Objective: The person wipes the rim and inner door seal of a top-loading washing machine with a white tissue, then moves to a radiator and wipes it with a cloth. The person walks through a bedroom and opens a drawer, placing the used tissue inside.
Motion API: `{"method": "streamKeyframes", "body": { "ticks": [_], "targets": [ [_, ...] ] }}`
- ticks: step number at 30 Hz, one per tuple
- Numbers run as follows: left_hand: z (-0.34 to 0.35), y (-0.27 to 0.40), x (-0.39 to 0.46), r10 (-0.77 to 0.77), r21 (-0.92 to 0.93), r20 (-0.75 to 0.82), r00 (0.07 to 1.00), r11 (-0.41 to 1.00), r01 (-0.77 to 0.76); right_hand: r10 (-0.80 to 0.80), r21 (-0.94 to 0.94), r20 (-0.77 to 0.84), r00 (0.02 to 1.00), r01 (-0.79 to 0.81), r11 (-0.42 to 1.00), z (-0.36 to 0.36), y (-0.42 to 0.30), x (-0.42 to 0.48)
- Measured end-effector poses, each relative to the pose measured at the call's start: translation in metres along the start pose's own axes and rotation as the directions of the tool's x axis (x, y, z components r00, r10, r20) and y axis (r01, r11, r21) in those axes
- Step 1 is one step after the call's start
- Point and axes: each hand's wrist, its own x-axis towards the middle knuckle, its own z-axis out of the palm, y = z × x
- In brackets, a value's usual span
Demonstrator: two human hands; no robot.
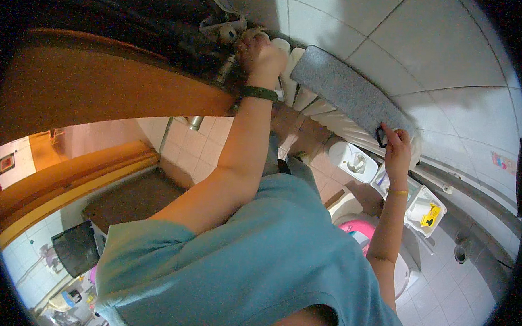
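Observation:
My left hand [263, 57], with a dark green band at its wrist, reaches to the end of a white radiator [327, 113]. Its fingers curl beside a white rounded radiator top [281, 45] and a small pale fitting [227, 32]; shadow hides what they touch. Along the radiator's top lies a long grey strip, felt-like in texture [350, 86]. By its other end, my right hand [397, 146] pinches a small black loop [381, 138], perhaps a hair tie. A thin yellow band circles the right wrist.
A brown wooden panel [117, 78] juts in from the left. Below the radiator stand a white bin [355, 161] and a white basket [425, 212] with a yellow packet. A pink basin [357, 227] sits close to my right forearm. Pipes [437, 182] run along the tiled wall.

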Motion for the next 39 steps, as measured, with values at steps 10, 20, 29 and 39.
{"method": "streamKeyframes", "body": {
  "ticks": [10, 20, 29, 39],
  "targets": [
    [-0.094, 0.06, -0.139, 0.449, -0.051, -0.479, 0.755, 0.844, -0.534, -0.001, 0.177, -0.088, 0.996, 0.017, 0.984, 0.007, 0.012, -0.003],
    [-0.07, 0.018, -0.208, 0.348, -0.889, -0.306, 0.886, 0.229, -0.397, 0.193, 0.527, -0.231, 0.954, -0.045, 0.849, 0.002, 0.039, -0.007],
    [-0.108, -0.026, -0.25, 0.541, -0.857, -0.085, 0.837, 0.388, -0.338, -0.298, 0.448, -0.242, 0.923, 0.379, 0.81, 0.097, -0.176, 0.16],
    [-0.137, -0.045, -0.247, 0.667, -0.71, -0.138, 0.732, 0.449, -0.543, -0.429, 0.239, -0.254, 0.867, 0.486, 0.84, 0.233, -0.212, 0.199]
  ]
}}
